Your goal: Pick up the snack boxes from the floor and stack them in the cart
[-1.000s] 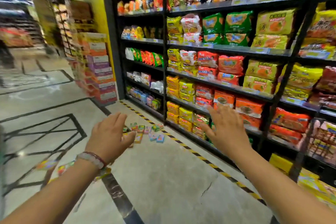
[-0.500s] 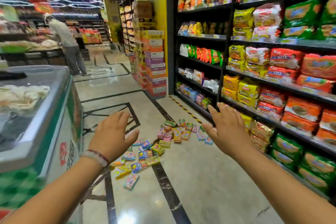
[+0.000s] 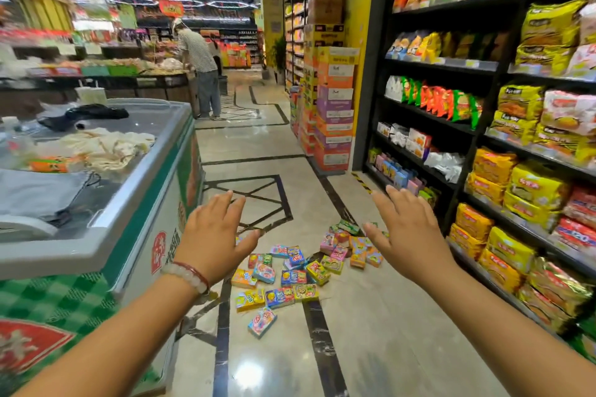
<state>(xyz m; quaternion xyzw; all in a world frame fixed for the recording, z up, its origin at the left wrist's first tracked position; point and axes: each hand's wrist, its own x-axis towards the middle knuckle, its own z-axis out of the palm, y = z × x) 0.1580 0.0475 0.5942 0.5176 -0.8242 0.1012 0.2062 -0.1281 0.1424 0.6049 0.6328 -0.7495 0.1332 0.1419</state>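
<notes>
Several small colourful snack boxes lie scattered on the shiny tiled floor ahead of me, between the freezer and the shelves. One pink and blue box lies nearest, apart from the rest. My left hand is held out palm down with fingers spread, in the air above the left side of the pile. My right hand is held out the same way above the right side. Both hands are empty. No cart is in view.
A chest freezer with cloths on its lid stands close on the left. Tall black shelves full of snack bags line the right side. Stacked cartons stand at the shelf end. A person stands far down the aisle.
The view has swung left and moved closer to the boxes. The freezer and far aisle have come into sight. Both hands stay outstretched and empty.
</notes>
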